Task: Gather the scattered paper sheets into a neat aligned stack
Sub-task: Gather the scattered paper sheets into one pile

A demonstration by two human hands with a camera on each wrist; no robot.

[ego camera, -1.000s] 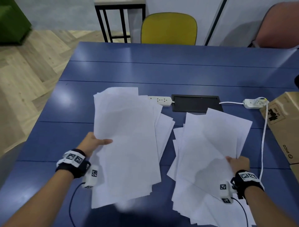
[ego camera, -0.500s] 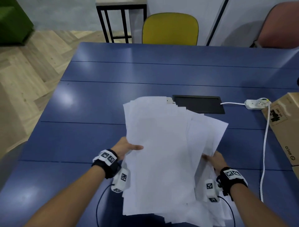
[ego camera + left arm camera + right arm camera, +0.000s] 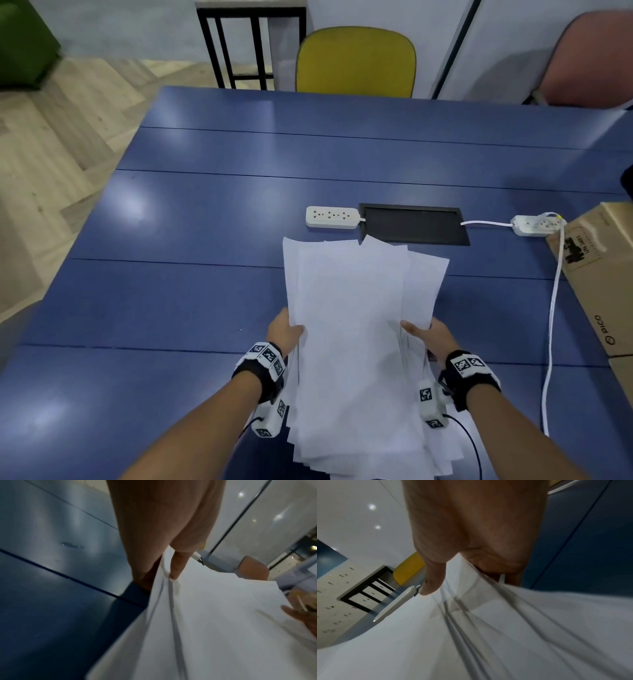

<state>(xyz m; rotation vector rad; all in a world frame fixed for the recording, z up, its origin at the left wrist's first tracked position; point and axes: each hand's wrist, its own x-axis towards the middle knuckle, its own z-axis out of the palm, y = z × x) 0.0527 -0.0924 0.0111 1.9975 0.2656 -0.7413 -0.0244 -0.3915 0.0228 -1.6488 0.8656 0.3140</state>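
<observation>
Reading first: brown cardboard box (image 3: 597, 274) at the table's right edge carries "PICO" on its side and a black stamp with "UN 3481", rest too small to read. Black-and-white square marker tags sit on both black wristbands (image 3: 263, 368).

Surface is a blue plank-style table (image 3: 205, 212) with dark seams; pale herringbone wood floor (image 3: 51, 154) on the left, white wall behind. Yellow-backed chair (image 3: 356, 61) at the far edge, pink chair (image 3: 592, 58) far right, black metal frame (image 3: 246, 48) beside the yellow one, something green in the top left corner.

Loose bundle of white paper sheets (image 3: 352, 342) sits mid-table near the person, edges fanned and uneven at both ends, not squared. Left hand (image 3: 284, 334) grips the bundle's left edge, thumb on top, fingers under. Right hand (image 3: 433, 337) grips the right edge the same way; the right wrist view shows the thumb pressing creased sheets.

Just beyond the sheets: white power strip (image 3: 331, 217), black rectangular inset panel (image 3: 412, 224), second white power strip (image 3: 534, 224) touching the box, its white cable (image 3: 553, 325) running down the table's right side.
</observation>
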